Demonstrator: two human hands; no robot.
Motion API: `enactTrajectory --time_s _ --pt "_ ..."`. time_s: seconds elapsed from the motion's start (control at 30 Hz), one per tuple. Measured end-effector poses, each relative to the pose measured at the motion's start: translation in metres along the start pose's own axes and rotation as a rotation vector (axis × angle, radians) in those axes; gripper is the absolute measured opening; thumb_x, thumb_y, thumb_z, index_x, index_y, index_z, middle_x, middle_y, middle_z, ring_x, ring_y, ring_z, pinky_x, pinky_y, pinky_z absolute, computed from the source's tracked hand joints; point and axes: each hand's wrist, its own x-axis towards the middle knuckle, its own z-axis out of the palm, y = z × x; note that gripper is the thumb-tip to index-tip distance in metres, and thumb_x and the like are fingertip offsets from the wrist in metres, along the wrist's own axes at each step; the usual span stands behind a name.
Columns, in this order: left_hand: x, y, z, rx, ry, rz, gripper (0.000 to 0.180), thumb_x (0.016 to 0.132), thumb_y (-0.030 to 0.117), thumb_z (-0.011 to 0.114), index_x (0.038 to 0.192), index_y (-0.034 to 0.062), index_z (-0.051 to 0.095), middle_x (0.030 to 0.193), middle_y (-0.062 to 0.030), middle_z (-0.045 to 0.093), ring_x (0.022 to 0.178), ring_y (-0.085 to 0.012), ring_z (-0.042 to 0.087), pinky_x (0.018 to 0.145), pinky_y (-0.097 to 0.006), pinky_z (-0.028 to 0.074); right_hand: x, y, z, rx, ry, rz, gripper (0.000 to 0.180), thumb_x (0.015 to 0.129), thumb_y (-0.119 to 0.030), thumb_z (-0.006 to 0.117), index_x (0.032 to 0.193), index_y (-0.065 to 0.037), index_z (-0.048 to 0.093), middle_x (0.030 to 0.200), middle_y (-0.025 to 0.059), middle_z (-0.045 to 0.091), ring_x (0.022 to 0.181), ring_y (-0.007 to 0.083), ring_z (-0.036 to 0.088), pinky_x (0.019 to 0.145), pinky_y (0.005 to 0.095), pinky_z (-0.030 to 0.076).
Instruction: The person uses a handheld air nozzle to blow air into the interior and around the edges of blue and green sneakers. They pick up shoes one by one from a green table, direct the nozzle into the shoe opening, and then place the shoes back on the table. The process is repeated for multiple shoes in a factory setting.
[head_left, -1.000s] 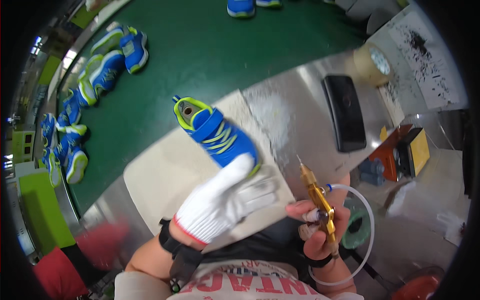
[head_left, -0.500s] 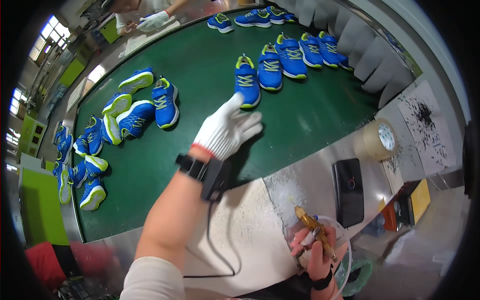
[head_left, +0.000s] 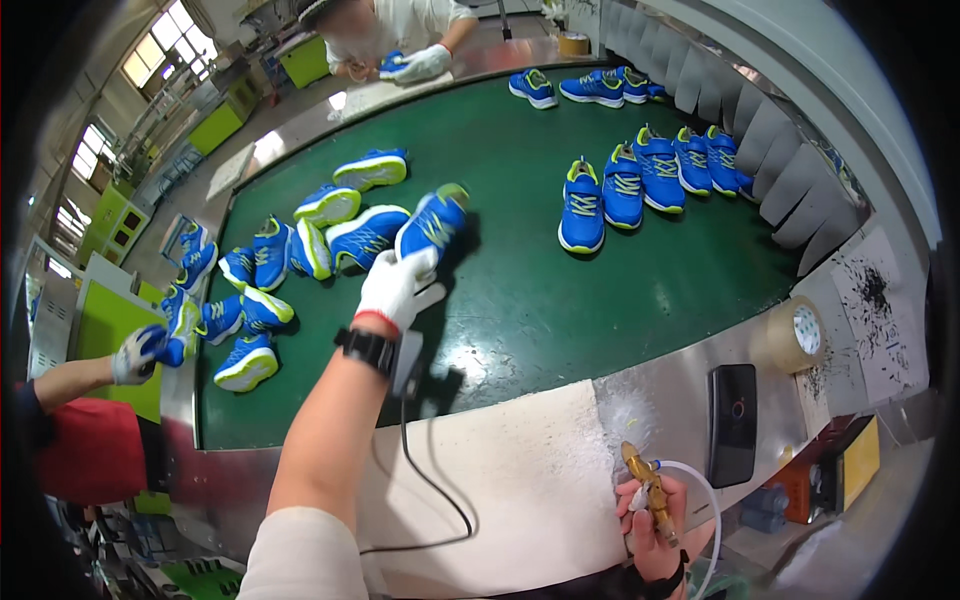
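Observation:
Over the green table surface, my left hand, in a white knit glove with a strapped device at the wrist, grips a blue sneaker with lime lining and laces. The sneaker is tilted and slightly blurred. Down at the right, my bare right hand is closed around a brass-coloured hand gun with a clear hose. Its nozzle points up and away over the pale work mat. Left of the held sneaker lie several blue sneakers, some on their sides with soles showing.
A row of blue sneakers stands before grey strip curtains. A black phone and a tape roll rest at right. Two co-workers' gloved hands, one far and one at left, each hold a blue sneaker.
My left hand, empty before, now holds a sneaker that stood at the right end of the left group. The view has shifted left. A co-worker's gloved hand has appeared at the left.

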Motion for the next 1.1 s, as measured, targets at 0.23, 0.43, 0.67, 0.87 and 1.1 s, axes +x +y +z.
enactTrajectory --time_s 0.23,0.43,0.67,0.87,1.1 --pt "-0.134 0.107 -0.107 -1.370 0.113 -0.651 0.043 0.085 0.014 0.069 0.121 -0.0011 0.053 0.109 -0.0071 0.062 0.095 -0.0136 0.059 0.085 -0.029 0.049 -0.031 -0.030 0.022 -0.279 0.014 0.040 0.048 0.096 -0.019 0.054 0.134 0.003 0.036 0.108 0.0125 0.059 0.081 0.0135 0.052 0.080 0.0295 0.045" --pt "-0.204 0.164 -0.094 -1.405 -0.255 -0.143 0.050 0.072 0.009 0.082 0.117 0.0012 0.061 0.113 -0.0123 0.063 0.105 -0.0211 0.060 0.091 -0.033 0.048 -0.075 -0.049 0.040 0.171 -0.243 -0.213 0.067 0.093 -0.039 0.058 0.138 -0.001 0.028 0.105 0.0188 0.058 0.096 0.0286 0.060 0.090 0.0437 0.046" --pt "-0.164 0.182 -0.099 -1.437 -0.442 0.093 0.050 0.069 0.014 0.084 0.111 -0.0043 0.064 0.113 -0.0175 0.063 0.106 -0.0280 0.060 0.092 -0.039 0.046 -0.070 -0.053 0.052 0.449 -0.333 -0.208 0.071 0.086 -0.042 0.063 0.137 -0.004 0.032 0.103 0.0246 0.061 0.092 0.0329 0.064 0.081 0.0461 0.051" --pt "-0.142 0.191 -0.076 -1.561 -0.501 0.032 0.048 0.071 0.014 0.082 0.112 -0.0030 0.062 0.109 -0.0179 0.063 0.102 -0.0277 0.062 0.091 -0.039 0.047 -0.048 -0.040 0.034 0.232 -0.273 -0.350 0.078 0.077 -0.047 0.070 0.134 -0.006 0.036 0.092 0.0169 0.065 0.080 0.0275 0.067 0.069 0.0350 0.054" --pt "-0.147 0.187 -0.052 -1.743 -0.393 -0.405 0.051 0.070 0.012 0.077 0.112 -0.0018 0.053 0.099 -0.0201 0.063 0.095 -0.0360 0.065 0.085 -0.048 0.055 -0.060 0.004 0.036 0.311 -0.181 -0.298 0.082 0.073 -0.050 0.073 0.133 -0.004 0.042 0.091 0.0161 0.065 0.077 0.0250 0.067 0.064 0.0321 0.052"
